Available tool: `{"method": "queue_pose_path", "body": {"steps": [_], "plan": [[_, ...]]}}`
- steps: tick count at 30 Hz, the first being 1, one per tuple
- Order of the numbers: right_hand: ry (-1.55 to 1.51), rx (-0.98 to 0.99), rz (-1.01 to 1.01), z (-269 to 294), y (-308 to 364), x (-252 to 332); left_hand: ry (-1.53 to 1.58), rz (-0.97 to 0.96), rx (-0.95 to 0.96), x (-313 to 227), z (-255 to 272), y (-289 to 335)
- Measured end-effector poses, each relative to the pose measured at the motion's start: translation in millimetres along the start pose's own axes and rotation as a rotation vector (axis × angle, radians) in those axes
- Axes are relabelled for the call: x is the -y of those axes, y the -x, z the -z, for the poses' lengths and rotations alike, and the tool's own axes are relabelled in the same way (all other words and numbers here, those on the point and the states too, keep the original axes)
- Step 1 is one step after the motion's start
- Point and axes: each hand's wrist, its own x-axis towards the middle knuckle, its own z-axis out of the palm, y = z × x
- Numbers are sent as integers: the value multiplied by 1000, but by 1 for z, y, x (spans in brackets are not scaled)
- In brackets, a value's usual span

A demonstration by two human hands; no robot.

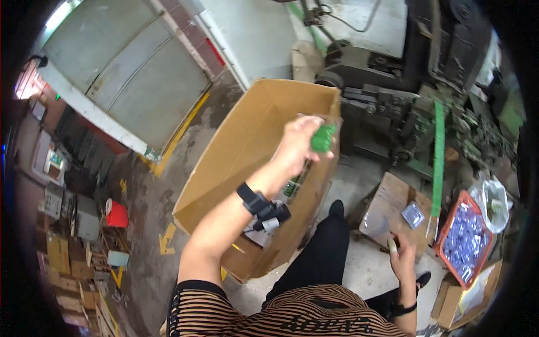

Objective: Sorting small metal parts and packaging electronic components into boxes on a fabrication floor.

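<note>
Left hand (296,147) clamped on green piece (324,138), above carton (224,174).
Right hand (403,257) at cardboard box (387,203), grip: cannot tell. Dark lettering (328,324) across striped shirt (281,309).

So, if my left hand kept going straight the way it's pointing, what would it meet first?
Probably the right wall of the big cardboard box, just past the green item your left hand holds; depth is unclear, it might clear the rim.

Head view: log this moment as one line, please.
Left hand: holds bright green object over open brown cardboard box | Right hand: near bluish square piece | Orange plastic basket: holds translucent bluish pieces
</note>
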Motion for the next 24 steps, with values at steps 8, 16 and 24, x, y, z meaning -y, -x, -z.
{"method": "queue_pose_path", "body": {"steps": [8, 16, 24], "plan": [[458, 468, -220, -19, 48, -66, -229, -76, -449, 84, 194, -72], [132, 300, -559, -20, 66, -125, -321, 313, -638, 355, 315, -67], [440, 200, -328, -11, 49, -127, -685, 211, -879, 426, 282, -70]]}}
